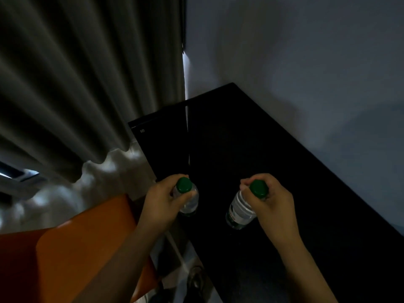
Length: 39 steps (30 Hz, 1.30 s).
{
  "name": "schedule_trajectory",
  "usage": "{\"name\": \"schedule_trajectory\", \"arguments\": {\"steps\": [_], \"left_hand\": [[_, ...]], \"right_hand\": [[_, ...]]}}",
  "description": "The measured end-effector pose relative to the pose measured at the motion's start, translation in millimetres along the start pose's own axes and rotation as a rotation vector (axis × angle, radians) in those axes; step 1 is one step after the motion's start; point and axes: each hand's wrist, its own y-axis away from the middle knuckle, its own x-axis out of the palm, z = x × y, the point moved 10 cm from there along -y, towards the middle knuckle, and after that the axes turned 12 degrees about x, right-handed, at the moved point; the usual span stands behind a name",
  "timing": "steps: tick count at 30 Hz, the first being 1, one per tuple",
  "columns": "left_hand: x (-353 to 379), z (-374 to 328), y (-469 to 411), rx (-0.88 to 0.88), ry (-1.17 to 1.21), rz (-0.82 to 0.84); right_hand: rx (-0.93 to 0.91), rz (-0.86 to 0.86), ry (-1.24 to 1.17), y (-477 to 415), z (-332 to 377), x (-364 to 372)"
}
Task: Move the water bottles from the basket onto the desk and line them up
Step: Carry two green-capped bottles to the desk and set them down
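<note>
Over the whole nine-to-eleven o'clock side, grey curtain (pixel 76 84) in deep folds, hanging down to a pale floor (pixel 54 200). At one to two o'clock, plain bluish wall (pixel 306 51). From the centre down toward four o'clock, black glossy desk (pixel 251 138), long side along the wall, short end toward the curtain. At eight o'clock, orange seat (pixel 87 248), just beside the near edge of the desk.

At seven o'clock from centre, left hand (pixel 161 197), fingers and thumb curled round the neck of the left bottle (pixel 188 202). At five o'clock, right hand (pixel 271 202), gripping the top of the right bottle (pixel 239 209) in the same way.

Both bottles clear plastic, over the desk top, well apart from each other. Left bottle close to upright, near the desk edge at the seat side. Right bottle tilted, base toward seven o'clock. Contact of the bases with the desk: cannot tell.

Smallest, left cap (pixel 184 185) and right cap (pixel 258 189), both green, showing above the fingers.
</note>
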Motion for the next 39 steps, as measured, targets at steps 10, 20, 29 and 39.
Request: {"name": "schedule_trajectory", "arguments": {"steps": [10, 20, 29, 39], "left_hand": [[-3.1, 36.6, -43.7, 0.040, 0.010, -0.002], [1.9, 36.9, -53.0, 0.047, 0.027, 0.058], [1.7, 37.3, -54.5, 0.034, 0.033, 0.068], [-0.4, 38.6, -55.4, 0.038, 0.011, 0.025]], "right_hand": [[0.062, 0.059, 0.120, -21.3, -10.5, 33.5], [-0.015, 0.079, 0.244, -63.4, 4.7, 75.0], [-0.086, 0.140, 0.236, -101.1, 17.9, 108.0], [-0.073, 0.176, 0.276, -121.5, 7.8, 118.8]]}}
